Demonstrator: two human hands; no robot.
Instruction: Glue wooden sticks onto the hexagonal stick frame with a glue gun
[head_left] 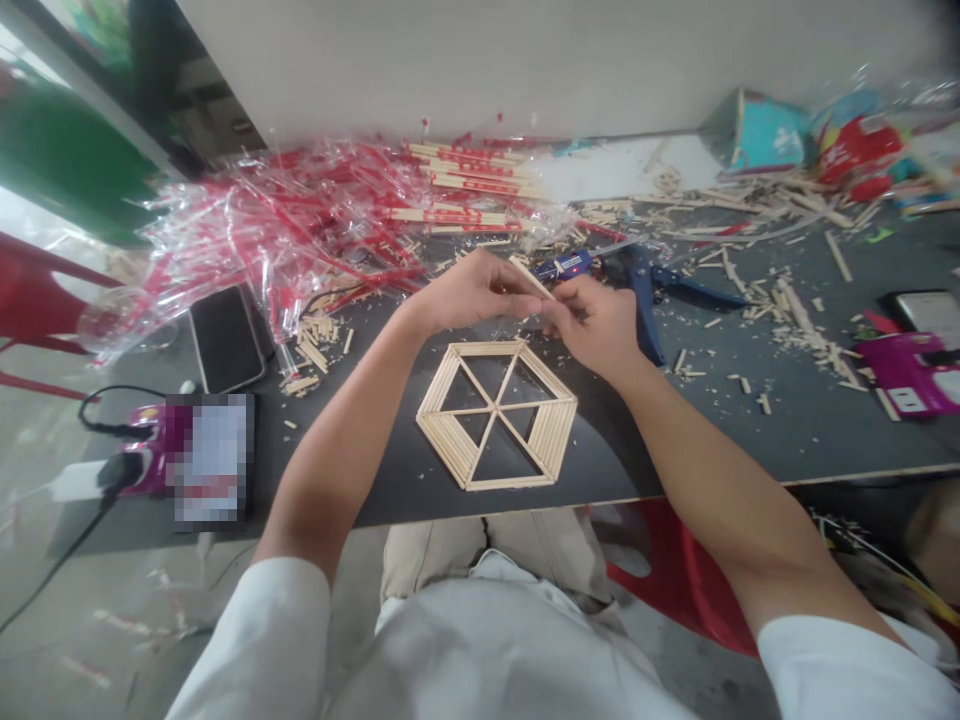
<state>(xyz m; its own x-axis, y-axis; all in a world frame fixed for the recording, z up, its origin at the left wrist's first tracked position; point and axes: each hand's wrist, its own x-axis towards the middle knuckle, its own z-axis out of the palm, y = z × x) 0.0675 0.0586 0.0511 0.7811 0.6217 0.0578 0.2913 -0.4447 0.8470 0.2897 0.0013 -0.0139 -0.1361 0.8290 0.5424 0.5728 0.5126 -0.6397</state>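
My left hand (pixel 469 291) and my right hand (pixel 592 326) meet above the dark tabletop (pixel 600 440), with their fingertips pinching a short pale wooden stick (pixel 531 278) between them. Just below my hands lies a flat hexagonal frame of wooden sticks (pixel 495 411), with spokes crossing at its centre and rows of sticks filling its sections. It does not touch either hand. A blue glue gun (pixel 639 290) lies just beyond my right hand, partly hidden by it.
Red-printed chopsticks in torn clear plastic wrap (pixel 465 180) heap along the far edge. Wooden offcuts (pixel 795 320) litter the right side. A black phone (pixel 226 338) lies left, near a pixelated object (pixel 206 458). A magenta box (pixel 911 372) sits right. A red chair (pixel 682 580) stands below.
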